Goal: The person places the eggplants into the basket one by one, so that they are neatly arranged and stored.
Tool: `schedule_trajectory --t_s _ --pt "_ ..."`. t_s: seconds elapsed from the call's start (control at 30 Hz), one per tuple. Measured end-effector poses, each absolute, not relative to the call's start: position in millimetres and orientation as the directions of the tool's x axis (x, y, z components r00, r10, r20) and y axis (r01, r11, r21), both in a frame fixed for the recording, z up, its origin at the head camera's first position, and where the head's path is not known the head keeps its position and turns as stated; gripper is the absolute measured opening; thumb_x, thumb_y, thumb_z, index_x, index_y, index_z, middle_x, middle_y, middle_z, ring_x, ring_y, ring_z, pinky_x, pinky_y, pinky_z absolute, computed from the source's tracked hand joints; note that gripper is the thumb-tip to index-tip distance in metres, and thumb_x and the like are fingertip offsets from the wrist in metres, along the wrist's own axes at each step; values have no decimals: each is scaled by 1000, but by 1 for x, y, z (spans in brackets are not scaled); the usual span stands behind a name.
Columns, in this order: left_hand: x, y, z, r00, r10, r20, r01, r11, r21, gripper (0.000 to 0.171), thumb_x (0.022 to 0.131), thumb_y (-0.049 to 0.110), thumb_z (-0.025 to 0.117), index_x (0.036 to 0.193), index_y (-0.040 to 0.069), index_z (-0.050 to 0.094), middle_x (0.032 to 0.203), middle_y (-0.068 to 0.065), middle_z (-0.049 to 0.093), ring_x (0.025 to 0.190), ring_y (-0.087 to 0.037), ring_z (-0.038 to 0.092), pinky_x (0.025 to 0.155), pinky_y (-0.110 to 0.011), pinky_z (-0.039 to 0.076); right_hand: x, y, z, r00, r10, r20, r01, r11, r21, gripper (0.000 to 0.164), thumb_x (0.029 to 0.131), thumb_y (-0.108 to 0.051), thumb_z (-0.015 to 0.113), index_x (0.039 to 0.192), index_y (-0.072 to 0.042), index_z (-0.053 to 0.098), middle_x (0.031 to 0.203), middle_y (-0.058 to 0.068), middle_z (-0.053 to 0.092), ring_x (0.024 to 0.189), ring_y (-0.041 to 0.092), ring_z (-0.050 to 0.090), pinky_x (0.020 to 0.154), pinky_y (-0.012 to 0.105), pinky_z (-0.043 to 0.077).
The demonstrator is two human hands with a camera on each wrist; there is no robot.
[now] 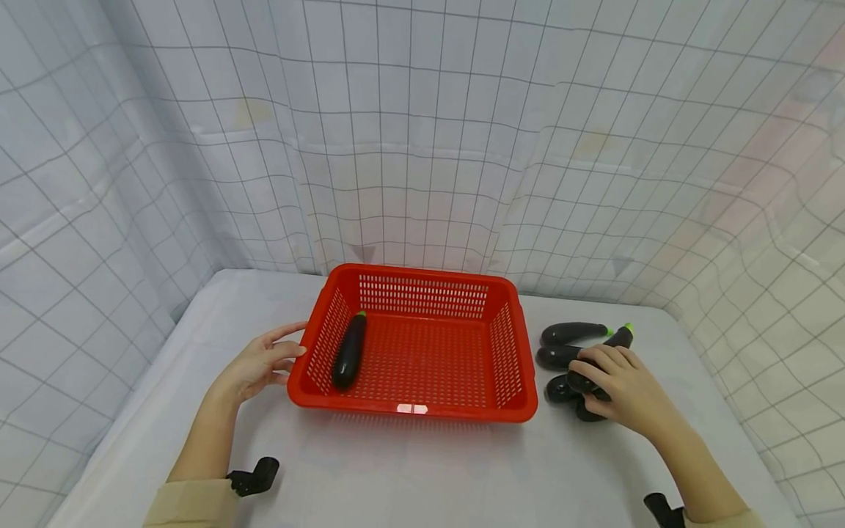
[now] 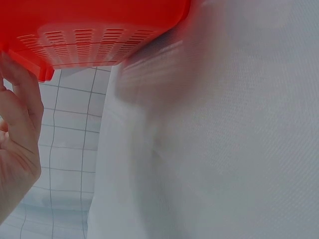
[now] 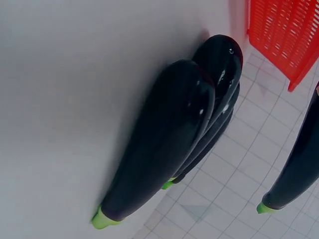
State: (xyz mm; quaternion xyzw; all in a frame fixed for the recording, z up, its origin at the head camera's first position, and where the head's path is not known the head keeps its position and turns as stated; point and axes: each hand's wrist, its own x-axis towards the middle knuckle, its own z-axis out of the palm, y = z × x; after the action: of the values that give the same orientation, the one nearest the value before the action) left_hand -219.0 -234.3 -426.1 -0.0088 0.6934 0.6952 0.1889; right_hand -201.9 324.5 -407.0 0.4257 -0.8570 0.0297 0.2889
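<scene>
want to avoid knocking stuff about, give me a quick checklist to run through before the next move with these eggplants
1. Right hand holding an eggplant: ok, it grips the held eggplant near the end away from the green stem.
2. Held eggplant clear of the other eggplants: ok, the right wrist view shows a gap.
3. Left hand at the red basket: ok, it touches the left rim.
4. Left hand steadying it firmly: cannot tell.
5. Room in the basket: ok, one eggplant lies along the left side, and the floor beside it is bare.
6. Every eggplant inside: not ok, several lie to the basket's right.
</scene>
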Motion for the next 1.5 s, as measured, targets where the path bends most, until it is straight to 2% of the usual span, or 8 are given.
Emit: schedule_trajectory --t_s 0.17,0.27,0.37,0.53,0.77,0.97,1.17,1.5 --pt "-220 -234 -427 -928 249 -276 -276 37 961 63 92 19 55 144 7 22 93 6 66 71 -15 64 66 -35 55 -211 314 -398 -442 -739 509 -769 604 209 44 94 -38 29 104 -10 62 105 9 57 98 28 51 83 44 39" --pt "-221 -234 -427 -928 248 -277 -277 36 960 63 92 19 54 144 7 22 93 6 66 71 -15 64 66 -35 55 -217 307 -394 -434 -750 499 -785 587 199 39 93 -36 34 105 -10 62 106 9 57 99 28 51 86 43 39" --pt "-220 -234 -427 -928 251 -276 -277 31 960 63 92 19 54 144 6 21 93 6 66 70 -15 64 66 -35 55 -222 298 -389 -431 -762 484 -795 574 195 31 85 -30 47 106 -11 61 107 9 56 100 28 50 86 43 39" --pt "-220 -235 -427 -927 250 -280 -283 24 959 62 92 19 54 145 8 21 94 6 66 71 -16 64 66 -35 55 -228 281 -383 -421 -780 464 -814 550 186 37 72 -23 62 107 -12 61 108 8 56 101 27 50 86 44 40" --pt "-220 -236 -428 -929 244 -280 -279 37 959 63 92 21 54 144 9 22 94 7 66 72 -16 64 67 -35 55 -238 252 -381 -370 -801 471 -839 506 200 34 73 -19 59 107 -14 60 108 8 57 101 26 50 87 44 41" --pt "-220 -235 -428 -931 242 -273 -272 39 962 62 92 21 55 143 8 24 94 6 66 72 -16 64 67 -36 55 -243 232 -381 -365 -819 442 -853 485 194 45 66 -17 72 109 -14 61 111 9 57 106 28 49 91 46 40" --pt "-219 -235 -427 -930 244 -273 -272 39 961 63 92 21 55 144 7 22 94 6 66 72 -16 64 67 -35 55 -246 214 -378 -334 -842 425 -869 449 208 51 63 -20 79 110 -13 61 112 10 57 107 28 50 90 45 42" --pt "-219 -234 -428 -932 237 -273 -270 45 962 62 91 20 55 143 7 24 94 6 66 73 -16 64 68 -36 55 -247 184 -374 -297 -874 384 -883 404 238 42 70 -22 73 110 -17 62 113 6 56 107 23 48 92 41 41"
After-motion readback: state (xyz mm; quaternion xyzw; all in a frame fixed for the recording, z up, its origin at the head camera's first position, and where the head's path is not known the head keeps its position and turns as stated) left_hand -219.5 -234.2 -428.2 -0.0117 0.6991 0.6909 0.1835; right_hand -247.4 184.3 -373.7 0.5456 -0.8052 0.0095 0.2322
